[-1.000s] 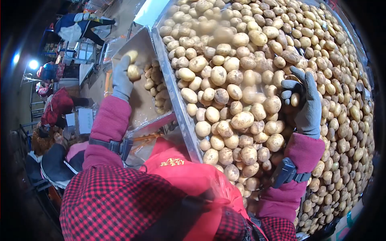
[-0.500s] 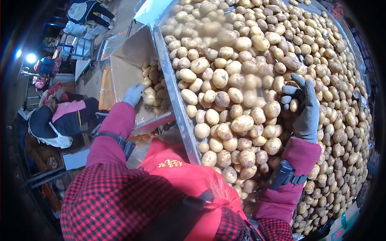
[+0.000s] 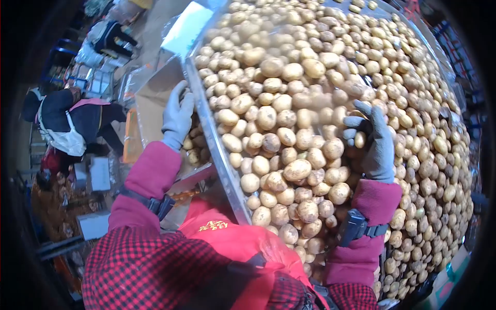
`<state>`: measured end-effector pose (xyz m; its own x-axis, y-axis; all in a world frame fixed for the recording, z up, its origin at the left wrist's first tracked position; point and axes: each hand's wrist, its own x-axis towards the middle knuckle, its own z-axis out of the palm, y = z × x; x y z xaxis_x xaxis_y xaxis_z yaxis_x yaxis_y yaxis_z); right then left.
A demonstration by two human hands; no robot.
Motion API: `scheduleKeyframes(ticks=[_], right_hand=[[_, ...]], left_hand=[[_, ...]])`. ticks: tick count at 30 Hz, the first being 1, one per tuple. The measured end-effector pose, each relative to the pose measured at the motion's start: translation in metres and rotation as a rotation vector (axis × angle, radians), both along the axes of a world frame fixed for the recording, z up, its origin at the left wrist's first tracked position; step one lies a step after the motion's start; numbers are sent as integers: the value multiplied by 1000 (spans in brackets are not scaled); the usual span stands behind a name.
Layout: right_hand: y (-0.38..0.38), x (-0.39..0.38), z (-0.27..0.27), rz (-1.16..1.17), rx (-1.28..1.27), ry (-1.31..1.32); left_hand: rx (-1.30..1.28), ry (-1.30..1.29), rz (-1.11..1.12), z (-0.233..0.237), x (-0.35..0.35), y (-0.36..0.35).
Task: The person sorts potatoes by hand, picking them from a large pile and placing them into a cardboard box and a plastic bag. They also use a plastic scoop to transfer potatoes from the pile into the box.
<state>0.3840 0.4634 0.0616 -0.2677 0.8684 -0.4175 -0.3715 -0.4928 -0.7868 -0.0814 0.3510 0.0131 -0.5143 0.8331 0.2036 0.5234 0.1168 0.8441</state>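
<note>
My left hand [image 3: 178,114], in a grey glove, is raised over the inner edge of a cardboard box [image 3: 150,111]. Its fingers are apart and nothing shows in them. Partly behind that hand and sleeve, potatoes [image 3: 194,155] lie in the box. Over the large heap of potatoes [image 3: 297,170] on the metal-edged table, my gloved right hand [image 3: 377,142] curls its fingers round a small potato [image 3: 360,139]. The palm side is partly in shadow.
A raised metal rim [image 3: 219,144] runs between box and heap. An orange crate [image 3: 133,135] stands left of the box. One person [image 3: 62,121] bends over at the left; another person [image 3: 111,39] is farther back. A green-marked carton [image 3: 447,284] sits at lower right.
My left hand has lifted from the potatoes in the box and opened, moving up towards the metal rim. My right hand stays over the heap with the small potato. The view has shifted slightly.
</note>
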Motion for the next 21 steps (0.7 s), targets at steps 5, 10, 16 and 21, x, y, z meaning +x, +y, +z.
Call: scheduleKeyframes(ticks=[5, 10, 16, 21], right_hand=[[5, 10, -1, -182, 113, 47], [8, 13, -16, -223, 157, 101], [6, 10, -9, -269, 188, 66], [4, 7, 7, -268, 98, 45]], left_hand=[[214, 551, -382, 65, 88, 23], [161, 580, -1156, 66, 175, 24], [124, 694, -1100, 42, 202, 10], [276, 584, -1284, 44, 227, -12]])
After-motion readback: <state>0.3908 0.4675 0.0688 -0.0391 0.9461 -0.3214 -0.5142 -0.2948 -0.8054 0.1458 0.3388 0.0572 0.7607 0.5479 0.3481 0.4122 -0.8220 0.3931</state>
